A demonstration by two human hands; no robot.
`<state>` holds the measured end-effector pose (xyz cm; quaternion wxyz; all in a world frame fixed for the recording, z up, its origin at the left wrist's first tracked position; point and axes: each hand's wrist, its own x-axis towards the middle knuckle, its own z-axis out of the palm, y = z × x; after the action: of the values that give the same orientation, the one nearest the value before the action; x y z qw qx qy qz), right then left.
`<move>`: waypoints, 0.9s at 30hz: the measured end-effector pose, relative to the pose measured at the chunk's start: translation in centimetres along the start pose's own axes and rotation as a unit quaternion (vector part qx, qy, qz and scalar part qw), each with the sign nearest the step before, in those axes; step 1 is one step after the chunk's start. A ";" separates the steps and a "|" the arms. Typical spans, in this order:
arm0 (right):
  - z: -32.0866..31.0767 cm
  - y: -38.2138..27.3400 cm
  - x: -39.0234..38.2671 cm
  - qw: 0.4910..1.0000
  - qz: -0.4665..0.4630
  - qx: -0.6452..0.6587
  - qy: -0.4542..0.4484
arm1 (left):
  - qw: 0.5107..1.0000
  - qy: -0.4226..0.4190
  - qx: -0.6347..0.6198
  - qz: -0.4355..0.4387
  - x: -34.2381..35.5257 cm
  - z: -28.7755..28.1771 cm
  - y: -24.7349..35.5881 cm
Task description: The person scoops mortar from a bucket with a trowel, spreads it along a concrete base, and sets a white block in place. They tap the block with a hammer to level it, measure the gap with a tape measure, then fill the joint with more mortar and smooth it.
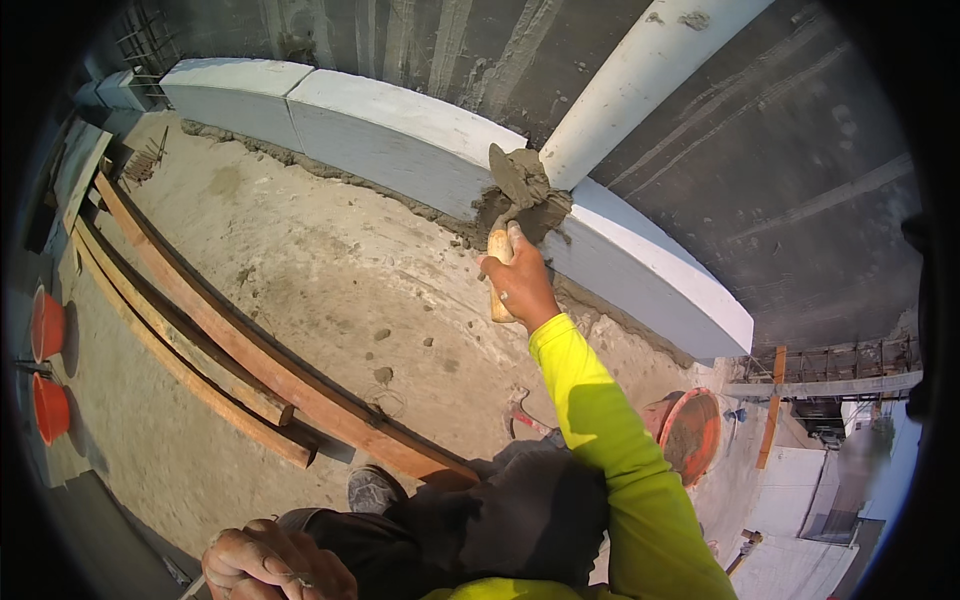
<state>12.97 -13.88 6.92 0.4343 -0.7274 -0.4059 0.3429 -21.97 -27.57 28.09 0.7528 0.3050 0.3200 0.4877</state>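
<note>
My right hand [522, 280] is wrapped round the wooden handle of a trowel [510, 178]. Its mortar-smeared blade tilts up against a lump of wet grey mortar [545, 212]. That mortar fills the space between two pale blocks, a long one [400, 130] on the left and another [640, 262] on the right. A white pipe [640, 85] comes down to the block line just beside the mortar. At the lower left, my left hand [275, 562] is closed with curled fingers near my knee. Whatever it may hold is hidden.
Long timber boards [270, 345] lie on the left of the concrete floor [300, 240]. Two orange buckets [50, 408] stand at the far left. A mortar-filled bucket [690, 436] is right of my arm, and a hammer [522, 415] lies near my leg. Behind the blocks rises a dark wall [760, 150].
</note>
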 end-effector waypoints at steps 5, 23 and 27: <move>2.0 -0.4 3.0 0.984 0.054 0.167 0.040 | 0.999 -0.032 0.008 0.022 0.6 1.4 0.2; 1.1 -4.8 4.0 0.961 0.018 0.277 -0.008 | 0.999 0.026 -0.030 -0.006 -0.1 0.8 0.0; 1.1 -1.6 -1.4 0.985 -0.032 0.166 -0.024 | 1.000 0.006 -0.020 0.005 0.0 1.0 -0.2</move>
<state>10.89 -14.27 8.18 0.5498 -0.6237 -0.3765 0.4086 -21.11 -27.82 28.52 0.7545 0.2887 0.3132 0.4993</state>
